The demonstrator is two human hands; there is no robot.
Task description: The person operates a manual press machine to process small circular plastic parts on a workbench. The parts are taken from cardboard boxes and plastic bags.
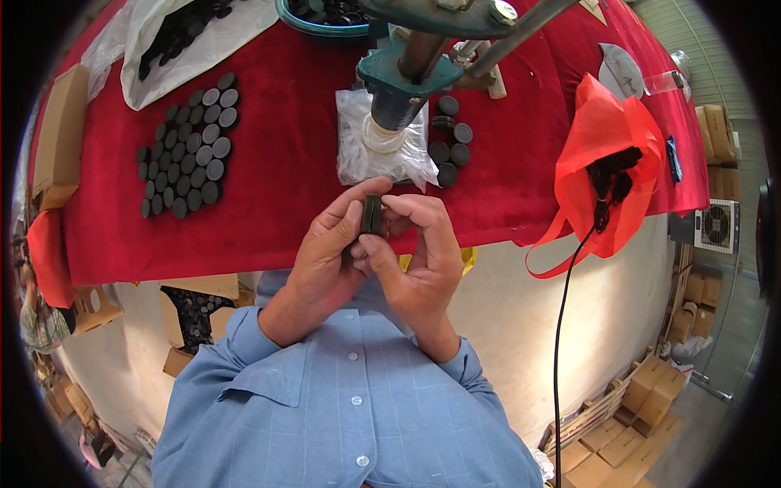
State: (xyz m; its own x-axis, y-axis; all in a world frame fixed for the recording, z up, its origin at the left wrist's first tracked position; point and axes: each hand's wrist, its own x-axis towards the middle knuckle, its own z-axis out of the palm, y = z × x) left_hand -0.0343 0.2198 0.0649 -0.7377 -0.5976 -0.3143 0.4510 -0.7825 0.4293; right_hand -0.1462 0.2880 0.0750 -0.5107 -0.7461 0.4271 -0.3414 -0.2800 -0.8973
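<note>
Between the fingertips of my left hand (329,244) and my right hand (419,252), a black round disc-like piece (372,215) is held on edge, with a groove around its rim. Both hands are closed on it, just in front of the table's near edge. Beyond them stands a dark green hand press (399,85), its ram coming down over a plastic-wrapped base (352,146). Several similar black discs (460,154) lie right of the press. To the left, many more discs (183,154) sit in rough rows, some showing grey faces.
A red cloth (277,163) covers the table. At the back are a white bag (163,65) of black parts and a teal-rimmed basin (325,31). An orange-red bag (606,163) with a black cable stands right. An open carton (199,317) of dark parts is below left.
</note>
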